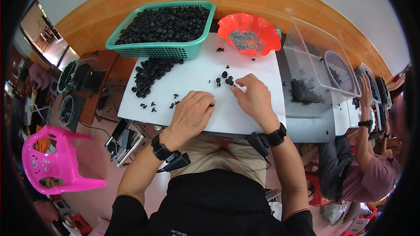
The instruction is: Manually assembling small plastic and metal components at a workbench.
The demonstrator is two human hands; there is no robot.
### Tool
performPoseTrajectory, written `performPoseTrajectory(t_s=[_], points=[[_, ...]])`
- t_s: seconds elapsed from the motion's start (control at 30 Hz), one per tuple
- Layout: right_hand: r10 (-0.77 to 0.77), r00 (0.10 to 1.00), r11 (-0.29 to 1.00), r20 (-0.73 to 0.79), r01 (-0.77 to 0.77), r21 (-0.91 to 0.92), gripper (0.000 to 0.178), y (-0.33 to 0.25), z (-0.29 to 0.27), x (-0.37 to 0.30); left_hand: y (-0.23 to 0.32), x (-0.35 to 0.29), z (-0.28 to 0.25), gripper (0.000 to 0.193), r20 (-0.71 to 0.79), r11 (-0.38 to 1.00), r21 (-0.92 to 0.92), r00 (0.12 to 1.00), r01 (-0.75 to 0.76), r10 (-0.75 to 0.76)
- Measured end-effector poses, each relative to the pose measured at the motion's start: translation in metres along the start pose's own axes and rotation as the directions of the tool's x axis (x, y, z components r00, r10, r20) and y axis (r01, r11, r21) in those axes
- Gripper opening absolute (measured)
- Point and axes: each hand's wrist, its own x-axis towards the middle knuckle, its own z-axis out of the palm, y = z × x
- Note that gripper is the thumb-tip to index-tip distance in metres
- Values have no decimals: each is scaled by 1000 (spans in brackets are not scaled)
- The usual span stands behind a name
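My left hand [192,111] is closed just above the front part of the white tabletop [245,116]. A small black piece [211,105] shows at its fingertips, and the curled fingers hide the rest. To its right, my right hand [255,96] reaches toward several loose black plastic parts [229,80]; thumb and index finger are apart, the index tip beside the nearest part. A round black cap [224,74] lies just beyond. Left of my left hand, a few small black three-armed pieces [153,104] are scattered. Farther back lies a pile of round black caps [151,75].
A green basket [192,51] full of black caps stands at the back left. Beside it is a red scalloped bowl [273,39] of small grey pins. At right stands a clear bin [306,39]; a co-worker [372,161] sits beyond. A pink chair [61,161] is at left.
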Motion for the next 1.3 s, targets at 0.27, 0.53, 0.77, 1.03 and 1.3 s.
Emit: performPoseTrajectory(t_s=[0.27, 0.53, 0.77, 1.03, 1.3], points=[[84, 995, 975, 47, -73, -211, 23, -1, 12, 12, 2, -9, 7, 14, -45, 999, -33, 998, 34, -35], [-22, 999, 999, -39, 21, -26, 20, 3, 2, -2, 11, -8, 9, 19, -210, 998, -53, 977, 36, -46], [-126, 990, 923, -65, 141, 358, 19, -27, -18, -49, 33, -14, 5, 23, 10, 489, -836, 896, 251, -443], [-270, 960, 856, -68, 272, 439, 23, -25, -25, -79, 45, -19, 9, 12, 365, 59, -908, 850, 416, -380], [-159, 978, 856, 132, 69, 513, 21, -2, -51, -62, 49, -21, 16, 10, 414, -17, -898, 828, 441, -379]])
